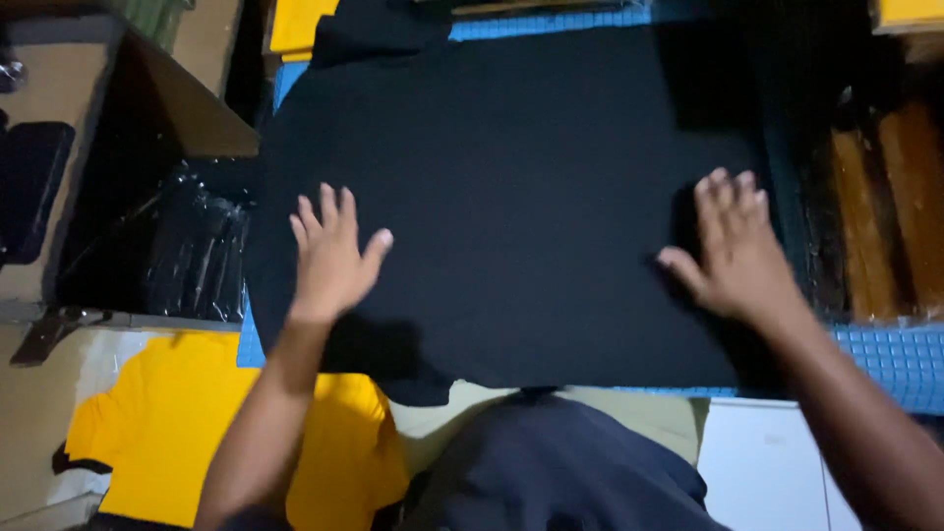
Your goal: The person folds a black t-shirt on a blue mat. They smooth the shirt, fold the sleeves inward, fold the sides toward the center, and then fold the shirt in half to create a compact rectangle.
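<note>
Black garment [531, 197] spread flat on blue mat [885, 354]. Left hand [329, 258] and right hand [737, 251] lie on it, fingers splayed, gripping nothing; right one blurred, probably pressing flat. Yellow cloth [177, 423] below.

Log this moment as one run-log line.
left hand: flat on black garment | right hand: flat on garment's right edge | garment: spread over blue mat
</note>
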